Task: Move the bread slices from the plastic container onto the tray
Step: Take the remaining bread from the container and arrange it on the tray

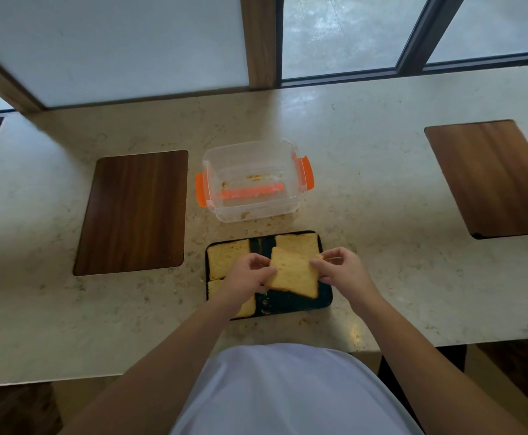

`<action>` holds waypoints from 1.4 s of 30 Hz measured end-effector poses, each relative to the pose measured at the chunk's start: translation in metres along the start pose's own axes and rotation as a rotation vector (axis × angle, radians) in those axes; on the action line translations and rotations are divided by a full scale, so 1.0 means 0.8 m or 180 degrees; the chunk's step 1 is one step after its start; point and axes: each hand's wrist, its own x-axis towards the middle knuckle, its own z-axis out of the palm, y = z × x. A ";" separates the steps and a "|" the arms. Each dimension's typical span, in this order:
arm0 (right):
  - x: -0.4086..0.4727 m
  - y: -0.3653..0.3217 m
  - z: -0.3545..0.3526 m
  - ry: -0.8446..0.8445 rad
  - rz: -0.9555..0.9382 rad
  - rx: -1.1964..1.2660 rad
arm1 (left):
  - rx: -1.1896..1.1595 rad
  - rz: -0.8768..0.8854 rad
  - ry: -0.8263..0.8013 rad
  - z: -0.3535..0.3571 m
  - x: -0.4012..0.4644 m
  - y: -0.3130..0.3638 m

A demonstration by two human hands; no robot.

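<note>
A clear plastic container with orange clips stands on the counter and holds only crumbs. Just in front of it lies a black tray. Three bread slices lie on the tray: one at the back left, one at the back right, one at the front left, partly hidden by my left wrist. My left hand and my right hand both grip a fourth bread slice by its side edges, tilted above the tray's right half.
Dark wooden boards are set into the pale stone counter: one board left of the container, another board at the far right. Windows run along the counter's back edge. Crumbs lie scattered around the tray.
</note>
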 end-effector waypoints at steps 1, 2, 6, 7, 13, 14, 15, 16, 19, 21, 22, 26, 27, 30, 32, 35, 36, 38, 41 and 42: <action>0.003 0.003 0.000 0.0091 -0.0017 -0.0053 | 0.0116 -0.0055 0.0006 0.004 0.000 -0.002; 0.007 0.006 0.000 0.0181 -0.0041 -0.0145 | 0.0212 -0.0118 0.0013 0.008 0.000 -0.004; 0.014 0.025 0.001 0.0455 -0.0096 -0.0557 | 0.0550 -0.0348 -0.0051 0.026 0.004 -0.011; 0.014 0.029 0.001 0.0515 -0.0103 -0.0634 | 0.0626 -0.0415 -0.0082 0.030 0.005 -0.011; 0.014 0.048 0.000 0.0524 -0.0071 -0.1182 | 0.0802 -0.0579 -0.0190 0.043 0.007 -0.015; 0.013 0.049 0.001 0.0490 -0.0070 -0.1248 | 0.0844 -0.0580 -0.0169 0.043 0.007 -0.016; 0.013 0.050 0.002 0.0468 -0.0069 -0.1316 | 0.0889 -0.0583 -0.0151 0.043 0.008 -0.017; 0.012 0.050 0.003 0.0455 -0.0070 -0.1399 | 0.0919 -0.0595 -0.0143 0.042 0.008 -0.016; 0.008 0.049 0.008 0.0445 -0.0092 -0.1618 | 0.0834 -0.0687 -0.0156 0.042 0.008 -0.014; 0.004 0.050 0.010 0.0449 -0.0175 -0.1749 | 0.0781 -0.0735 -0.0155 0.043 0.010 -0.012; 0.002 0.050 0.011 0.0419 -0.0217 -0.1853 | 0.0813 -0.0744 -0.0150 0.044 0.011 -0.012; -0.001 0.049 0.014 0.0240 -0.0305 -0.2342 | 0.1153 -0.0688 -0.0159 0.045 0.015 -0.012; 0.000 0.049 0.014 0.0224 -0.0324 -0.2419 | 0.1232 -0.0671 -0.0177 0.046 0.015 -0.012; 0.003 0.045 0.015 0.0143 -0.0267 -0.2547 | 0.1447 -0.0636 -0.0219 0.046 0.014 -0.010; 0.007 0.041 0.014 0.0028 -0.0181 -0.2619 | 0.1565 -0.0609 -0.0214 0.047 0.015 -0.008; 0.011 0.036 0.013 -0.0128 -0.0093 -0.2777 | 0.1707 -0.0563 -0.0238 0.047 0.017 -0.004; 0.012 0.034 0.013 -0.0129 -0.0093 -0.2813 | 0.1736 -0.0529 -0.0226 0.047 0.018 -0.002; 0.012 0.030 0.013 -0.0061 -0.0150 -0.2833 | 0.1757 -0.0336 -0.0103 0.047 0.020 0.000; 0.013 0.028 0.015 -0.0076 -0.0293 -0.2819 | 0.1827 -0.0017 0.0075 0.048 0.020 0.004; 0.013 0.029 0.015 -0.0113 -0.0313 -0.2840 | 0.1873 0.0027 0.0047 0.049 0.019 0.004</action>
